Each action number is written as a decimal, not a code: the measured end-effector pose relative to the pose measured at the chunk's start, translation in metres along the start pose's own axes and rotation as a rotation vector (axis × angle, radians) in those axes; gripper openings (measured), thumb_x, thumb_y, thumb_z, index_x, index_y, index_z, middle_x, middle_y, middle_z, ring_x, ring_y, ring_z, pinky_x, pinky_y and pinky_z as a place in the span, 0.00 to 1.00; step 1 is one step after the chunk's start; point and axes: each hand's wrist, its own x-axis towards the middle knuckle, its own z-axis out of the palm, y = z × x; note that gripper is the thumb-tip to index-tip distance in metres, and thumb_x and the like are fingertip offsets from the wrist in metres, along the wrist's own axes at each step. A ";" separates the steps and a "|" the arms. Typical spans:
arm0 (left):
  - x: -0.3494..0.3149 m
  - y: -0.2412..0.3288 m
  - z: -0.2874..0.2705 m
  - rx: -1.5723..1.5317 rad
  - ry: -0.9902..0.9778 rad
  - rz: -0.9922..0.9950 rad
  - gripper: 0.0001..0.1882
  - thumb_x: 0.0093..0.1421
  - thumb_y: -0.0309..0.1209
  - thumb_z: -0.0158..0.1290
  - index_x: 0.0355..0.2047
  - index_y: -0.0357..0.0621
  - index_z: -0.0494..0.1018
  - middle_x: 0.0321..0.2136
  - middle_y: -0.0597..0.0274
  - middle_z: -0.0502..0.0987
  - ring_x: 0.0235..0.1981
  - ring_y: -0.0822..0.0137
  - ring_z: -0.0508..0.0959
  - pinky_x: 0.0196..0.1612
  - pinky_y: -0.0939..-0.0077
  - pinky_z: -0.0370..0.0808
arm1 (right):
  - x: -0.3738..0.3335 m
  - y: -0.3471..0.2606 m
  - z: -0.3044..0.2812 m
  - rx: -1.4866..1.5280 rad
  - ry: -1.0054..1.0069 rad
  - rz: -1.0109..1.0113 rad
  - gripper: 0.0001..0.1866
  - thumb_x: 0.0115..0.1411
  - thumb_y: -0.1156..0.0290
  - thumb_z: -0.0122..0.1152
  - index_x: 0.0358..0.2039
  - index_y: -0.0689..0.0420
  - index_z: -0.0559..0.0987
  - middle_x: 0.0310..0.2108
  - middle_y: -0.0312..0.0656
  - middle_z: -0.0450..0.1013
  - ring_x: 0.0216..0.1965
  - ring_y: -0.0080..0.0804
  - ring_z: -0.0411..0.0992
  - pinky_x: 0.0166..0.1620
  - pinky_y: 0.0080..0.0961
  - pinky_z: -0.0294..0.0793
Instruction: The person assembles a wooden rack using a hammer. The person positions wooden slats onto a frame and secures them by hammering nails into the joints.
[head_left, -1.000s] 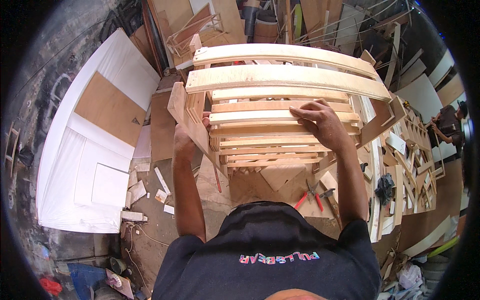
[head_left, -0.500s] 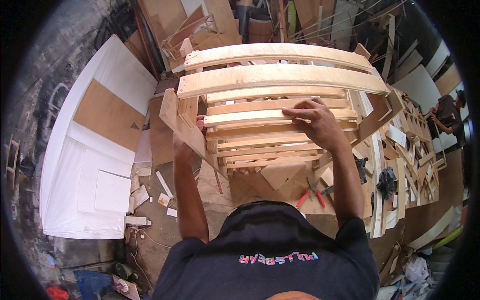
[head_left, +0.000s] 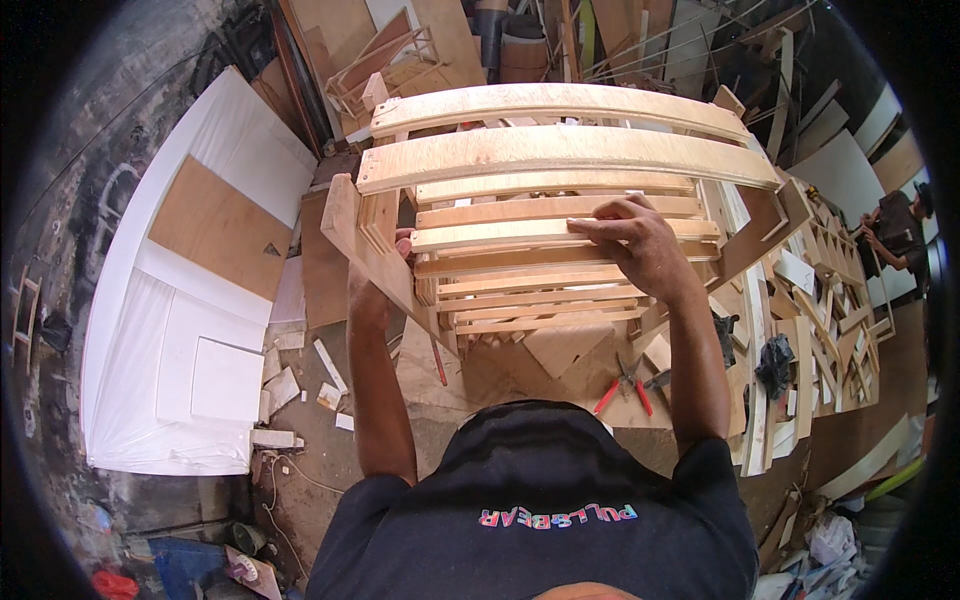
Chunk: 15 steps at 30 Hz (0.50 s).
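Note:
A slatted wooden frame stands before me, pale slats running crosswise between its angled sides. Across its middle lies a narrow wooden slat. My right hand grips this slat right of its middle, fingers bent over it. At the slat's left end, the fingertips of my left hand close on it. The frame's left side board hides part of that hand. Below the frame, pliers with red handles lie spread on a board, and a thin red stick like a pencil is near the left leg.
Wood strips and offcuts are heaped on the right, beside a black plastic bag. To the left leans a large white panel with a brown section. Another person is at the far right. Boards stand behind the frame.
Both hands keep their places on the slat. The whole view has shifted very slightly; nothing else visibly differs.

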 end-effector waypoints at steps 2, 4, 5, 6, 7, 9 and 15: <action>0.000 0.001 0.001 -0.018 -0.003 -0.013 0.18 0.67 0.34 0.64 0.51 0.36 0.79 0.39 0.63 0.82 0.36 0.71 0.80 0.40 0.74 0.78 | 0.000 0.001 0.001 0.013 -0.006 0.003 0.21 0.61 0.71 0.69 0.54 0.36 0.87 0.45 0.37 0.79 0.48 0.34 0.73 0.54 0.33 0.80; 0.002 -0.002 -0.003 -0.036 -0.018 -0.018 0.17 0.66 0.34 0.64 0.50 0.36 0.79 0.39 0.63 0.81 0.37 0.71 0.80 0.41 0.74 0.78 | 0.001 0.001 0.001 0.008 -0.011 0.007 0.21 0.61 0.71 0.69 0.54 0.36 0.87 0.46 0.36 0.80 0.48 0.34 0.73 0.54 0.34 0.79; 0.004 -0.003 -0.004 -0.045 -0.025 -0.021 0.17 0.66 0.34 0.64 0.50 0.36 0.79 0.39 0.63 0.81 0.38 0.71 0.80 0.41 0.74 0.78 | 0.000 0.000 0.002 -0.004 -0.012 0.008 0.21 0.61 0.71 0.69 0.54 0.36 0.87 0.46 0.36 0.80 0.49 0.34 0.73 0.55 0.34 0.79; 0.005 -0.004 -0.005 -0.050 -0.024 -0.041 0.16 0.66 0.33 0.64 0.50 0.37 0.79 0.39 0.63 0.81 0.38 0.71 0.80 0.42 0.74 0.78 | 0.000 -0.001 0.002 -0.015 -0.013 0.010 0.22 0.61 0.71 0.69 0.54 0.36 0.87 0.46 0.36 0.80 0.49 0.34 0.73 0.55 0.34 0.78; 0.005 -0.001 -0.004 -0.053 -0.023 -0.064 0.16 0.66 0.33 0.64 0.49 0.37 0.79 0.39 0.64 0.81 0.39 0.71 0.80 0.42 0.74 0.78 | 0.001 -0.002 0.001 -0.011 -0.031 0.025 0.21 0.62 0.71 0.68 0.54 0.35 0.87 0.47 0.37 0.81 0.50 0.36 0.74 0.57 0.36 0.78; 0.006 0.000 -0.003 -0.056 -0.027 -0.080 0.15 0.66 0.32 0.64 0.49 0.38 0.78 0.39 0.64 0.81 0.39 0.71 0.80 0.42 0.74 0.78 | 0.002 -0.003 -0.002 -0.002 -0.068 0.055 0.21 0.63 0.73 0.66 0.54 0.35 0.87 0.48 0.38 0.82 0.53 0.39 0.75 0.61 0.41 0.76; 0.010 0.000 -0.007 -0.061 -0.060 -0.100 0.16 0.65 0.32 0.65 0.49 0.37 0.78 0.39 0.63 0.81 0.40 0.71 0.81 0.43 0.72 0.79 | -0.001 -0.001 -0.001 -0.007 -0.050 0.017 0.24 0.62 0.75 0.65 0.55 0.34 0.87 0.48 0.40 0.82 0.53 0.39 0.75 0.61 0.41 0.75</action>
